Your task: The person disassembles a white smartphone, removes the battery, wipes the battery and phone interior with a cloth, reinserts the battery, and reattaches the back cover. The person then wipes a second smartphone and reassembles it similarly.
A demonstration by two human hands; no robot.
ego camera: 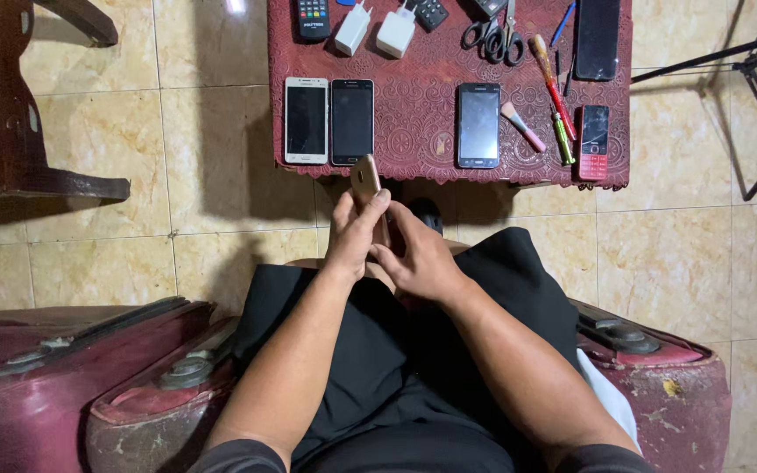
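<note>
Gold phone (366,182) stands on edge above the lap, gripped by both hands: left hand (354,235) wraps its lower part with fingers (377,207) closed on it, right hand (420,260) pinches its bottom edge. Just beyond the fingers, the counter (413,123) carries a white phone (306,120), two black phones (352,121), then scissors (492,37) farther off.

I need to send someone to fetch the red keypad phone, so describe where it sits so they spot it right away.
Start at the small table with the dark red patterned cloth, in front of the seated person. Go to its near right corner, just right of the green-handled tool. The red phone there is the smallest handset, with push buttons under a small screen, unlike the flat touchscreen phones beside it.
</note>
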